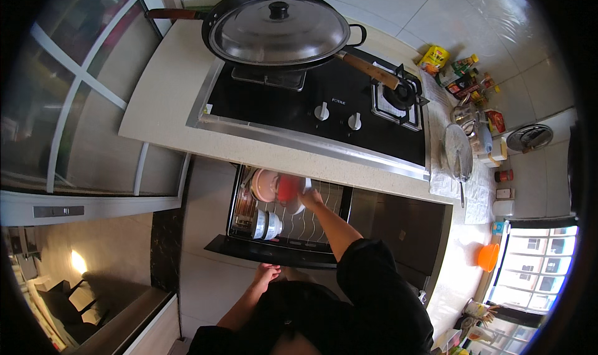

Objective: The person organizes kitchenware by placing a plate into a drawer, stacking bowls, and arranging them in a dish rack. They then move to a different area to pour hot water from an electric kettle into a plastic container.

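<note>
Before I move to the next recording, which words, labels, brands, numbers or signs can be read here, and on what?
Black hob: short white lettering near the knobs; legible, but I don't copy out brand marks.
Yellow pouch: printed front, too small to read.
Bottles by the wall: labels too small and blurred.
Pale sheets beside the hob: any print is too faint.
I can read no numbers or signs.

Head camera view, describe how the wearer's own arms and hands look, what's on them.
Both arms wear plain black sleeves, right and left, that leave much of each forearm uncovered. The left hand and right hand have no gloves. No watch or cable shows; rings are too small to tell.
</note>
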